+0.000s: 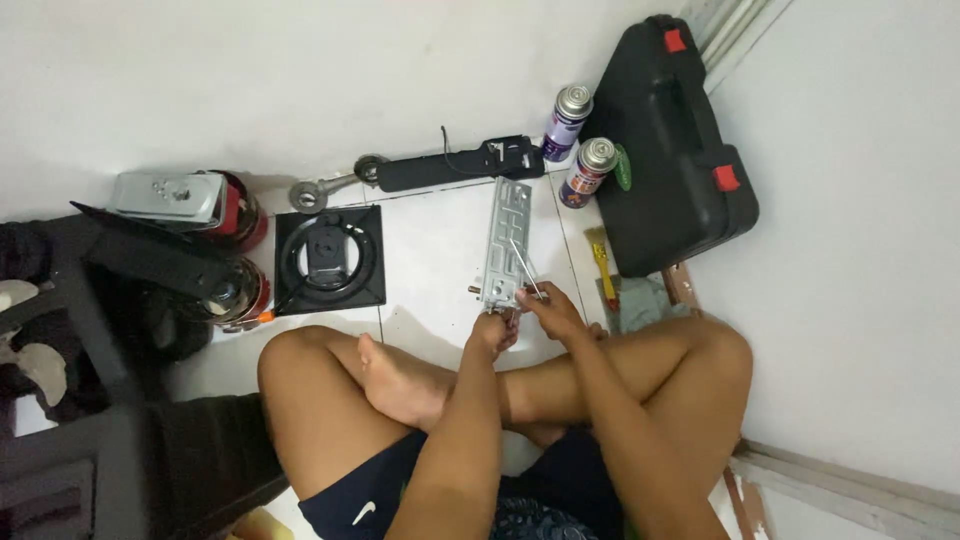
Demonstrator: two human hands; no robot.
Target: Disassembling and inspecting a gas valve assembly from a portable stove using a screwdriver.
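I sit cross-legged on a white tiled floor. A long grey metal bracket plate with cut-out slots lies on the floor in front of my legs. My left hand grips its near end, by a small bolt sticking out to the left. My right hand holds a thin silver tool, likely a screwdriver, whose shaft angles up across the plate's near end.
A black square burner part lies to the left, with dark red canisters beyond it. Two spray cans, a black tool case, a black handle assembly, a yellow brush and a grey rag sit nearby.
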